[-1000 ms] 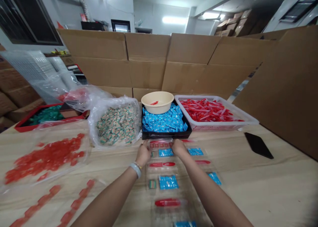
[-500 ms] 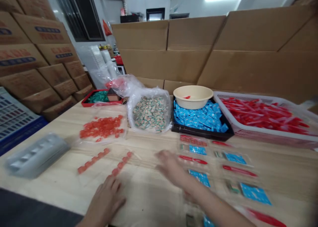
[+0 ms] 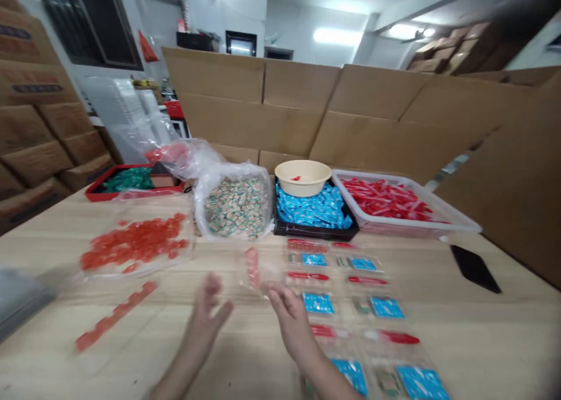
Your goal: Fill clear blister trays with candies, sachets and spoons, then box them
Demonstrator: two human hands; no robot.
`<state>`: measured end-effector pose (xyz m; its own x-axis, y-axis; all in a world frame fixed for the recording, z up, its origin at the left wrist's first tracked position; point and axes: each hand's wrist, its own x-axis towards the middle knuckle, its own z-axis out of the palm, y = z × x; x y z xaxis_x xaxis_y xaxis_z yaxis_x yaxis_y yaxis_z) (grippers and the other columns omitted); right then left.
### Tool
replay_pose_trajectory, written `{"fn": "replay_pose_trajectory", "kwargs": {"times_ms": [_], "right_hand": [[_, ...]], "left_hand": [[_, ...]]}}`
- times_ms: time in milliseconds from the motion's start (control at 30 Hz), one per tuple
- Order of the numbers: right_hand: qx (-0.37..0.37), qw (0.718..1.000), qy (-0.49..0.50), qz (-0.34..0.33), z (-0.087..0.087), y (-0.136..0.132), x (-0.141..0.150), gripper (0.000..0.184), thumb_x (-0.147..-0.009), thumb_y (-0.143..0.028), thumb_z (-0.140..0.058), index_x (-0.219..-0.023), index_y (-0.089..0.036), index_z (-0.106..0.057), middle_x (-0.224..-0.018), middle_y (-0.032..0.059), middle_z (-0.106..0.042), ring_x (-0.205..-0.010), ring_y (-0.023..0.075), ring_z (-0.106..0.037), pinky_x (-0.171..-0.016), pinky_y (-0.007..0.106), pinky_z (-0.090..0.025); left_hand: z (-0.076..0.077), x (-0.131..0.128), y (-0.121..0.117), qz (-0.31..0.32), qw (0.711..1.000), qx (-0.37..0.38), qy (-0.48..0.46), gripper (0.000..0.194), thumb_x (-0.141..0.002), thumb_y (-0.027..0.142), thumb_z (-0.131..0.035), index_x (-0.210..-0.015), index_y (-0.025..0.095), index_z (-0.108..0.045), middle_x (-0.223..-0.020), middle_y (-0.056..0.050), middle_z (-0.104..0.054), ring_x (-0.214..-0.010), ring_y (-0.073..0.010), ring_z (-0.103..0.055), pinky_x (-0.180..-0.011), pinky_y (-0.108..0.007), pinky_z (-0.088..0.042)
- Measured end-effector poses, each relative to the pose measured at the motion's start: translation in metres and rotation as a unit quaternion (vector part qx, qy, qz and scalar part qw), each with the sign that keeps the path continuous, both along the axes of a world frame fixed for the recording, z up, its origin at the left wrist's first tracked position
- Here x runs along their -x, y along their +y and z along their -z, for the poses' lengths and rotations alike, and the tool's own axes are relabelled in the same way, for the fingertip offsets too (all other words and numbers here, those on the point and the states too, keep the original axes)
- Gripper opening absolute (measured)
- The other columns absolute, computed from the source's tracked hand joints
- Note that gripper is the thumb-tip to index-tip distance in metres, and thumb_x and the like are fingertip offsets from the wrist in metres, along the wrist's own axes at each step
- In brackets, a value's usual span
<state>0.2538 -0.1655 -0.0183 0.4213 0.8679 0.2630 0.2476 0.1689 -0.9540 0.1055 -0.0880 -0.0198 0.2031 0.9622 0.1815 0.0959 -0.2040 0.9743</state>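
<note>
My right hand (image 3: 289,321) reaches forward over the wooden table (image 3: 482,336) and pinches a clear strip of red pieces (image 3: 252,267), which it holds just above the surface. My left hand (image 3: 205,315) hovers beside it with fingers spread and nothing in it. A second strip of red pieces (image 3: 114,318) lies on the table to the left. Clear blister trays (image 3: 346,298) filled with blue packets and red sticks lie to the right of my right hand.
Along the back stand a red tray of green packets (image 3: 127,181), a bag of loose red pieces (image 3: 135,245), a bag of wrapped sweets (image 3: 234,207), a black tray of blue packets (image 3: 315,213), a cream bowl (image 3: 302,178) and a white basket of red sticks (image 3: 394,204). A black phone (image 3: 475,268) lies at right. Cardboard walls surround the table.
Both hands left the blister trays and swung left. The right hand picked up one of the two red strips and carried it toward the trays; the view swung left, then back.
</note>
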Motion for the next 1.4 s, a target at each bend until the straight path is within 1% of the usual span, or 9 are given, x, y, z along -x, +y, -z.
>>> {"fn": "replay_pose_trajectory", "kwargs": {"times_ms": [133,233,400,600,767,900,1000,1200,1400], "right_hand": [[-0.002,0.944,0.317,0.094,0.005,-0.040,-0.034,0.029,-0.071,-0.042,-0.057,-0.090,-0.021,-0.060,-0.094,0.0040,-0.062,-0.089,0.0173,-0.056,-0.080,0.032,-0.043],[-0.026,0.919,0.356,0.170,0.013,-0.058,-0.081,0.043,-0.066,-0.042,-0.061,-0.104,-0.025,-0.052,-0.088,0.0011,-0.061,-0.074,0.0144,-0.057,-0.066,0.028,-0.045],[0.123,0.961,0.029,0.248,0.034,-0.059,-0.146,0.045,-0.070,-0.035,-0.054,-0.110,-0.015,-0.050,-0.060,-0.0007,-0.054,-0.052,0.0148,-0.049,-0.053,0.027,-0.040],[0.344,0.820,-0.382,0.252,0.040,-0.047,-0.138,0.033,-0.079,-0.019,-0.039,-0.108,-0.018,-0.055,-0.096,0.0122,-0.056,-0.084,0.0244,-0.053,-0.067,0.032,-0.039],[0.332,0.777,-0.476,0.243,0.024,-0.060,-0.141,0.034,-0.079,-0.022,-0.042,-0.111,-0.015,-0.052,-0.093,0.0129,-0.057,-0.085,0.0258,-0.053,-0.072,0.035,-0.039],[0.194,0.852,-0.447,0.189,0.021,-0.044,-0.107,0.034,-0.081,-0.027,-0.038,-0.106,-0.012,-0.055,-0.095,0.0135,-0.057,-0.087,0.0247,-0.052,-0.075,0.036,-0.041],[0.076,0.901,-0.426,-0.030,0.014,-0.008,-0.019,0.029,-0.079,-0.021,-0.042,-0.104,-0.016,-0.056,-0.096,0.0095,-0.059,-0.088,0.0206,-0.053,-0.078,0.032,-0.041],[-0.046,0.862,-0.426,-0.272,0.016,0.059,0.140,0.044,-0.071,-0.012,-0.055,-0.115,-0.018,-0.049,-0.122,0.0092,-0.048,-0.113,0.0262,-0.039,-0.095,0.040,-0.028],[0.028,0.978,-0.079,-0.189,-0.003,0.047,0.089,0.020,-0.079,-0.022,-0.046,-0.091,-0.023,-0.062,-0.099,0.0036,-0.063,-0.094,0.0187,-0.055,-0.085,0.035,-0.040]], "left_hand": [[0.012,-0.085,-0.017,0.231,0.938,0.239,-0.098,0.046,-0.063,0.046,-0.060,-0.093,0.019,-0.037,-0.074,-0.002,-0.059,-0.072,-0.0179,-0.060,-0.067,-0.031,-0.046],[0.006,-0.115,-0.008,0.322,0.918,0.230,0.012,0.038,-0.066,0.037,-0.057,-0.092,0.018,-0.037,-0.065,0.002,-0.057,-0.054,-0.0127,-0.056,-0.050,-0.023,-0.043],[0.007,-0.141,0.020,0.300,0.916,0.062,0.259,0.039,-0.070,0.017,-0.047,-0.108,0.010,-0.042,-0.057,0.003,-0.050,-0.047,-0.0130,-0.051,-0.045,-0.023,-0.040],[0.036,-0.154,-0.004,0.210,0.920,-0.102,0.315,0.038,-0.078,0.023,-0.041,-0.116,0.018,-0.044,-0.098,-0.008,-0.048,-0.083,-0.0180,-0.053,-0.076,-0.030,-0.041],[0.040,-0.073,0.008,0.147,0.909,-0.231,0.315,0.038,-0.080,0.031,-0.041,-0.116,0.019,-0.043,-0.110,-0.009,-0.044,-0.100,-0.0188,-0.048,-0.085,-0.031,-0.040],[0.045,0.081,0.029,-0.091,0.835,-0.245,0.485,0.034,-0.073,0.041,-0.048,-0.095,0.016,-0.055,-0.102,-0.012,-0.051,-0.098,-0.0286,-0.046,-0.082,-0.045,-0.038],[0.053,0.156,0.024,-0.163,0.785,-0.179,0.570,0.025,-0.077,0.037,-0.043,-0.082,0.017,-0.057,-0.092,-0.010,-0.054,-0.088,-0.0266,-0.049,-0.075,-0.042,-0.040],[0.035,0.159,0.002,0.020,0.817,-0.301,0.492,0.016,-0.079,0.022,-0.041,-0.076,0.019,-0.056,-0.075,-0.003,-0.059,-0.076,-0.0179,-0.053,-0.075,-0.034,-0.040],[-0.006,0.124,0.004,-0.193,0.946,-0.189,0.179,0.050,-0.064,0.046,-0.058,-0.103,0.019,-0.044,-0.110,-0.011,-0.048,-0.102,-0.0260,-0.046,-0.083,-0.043,-0.040]]}}
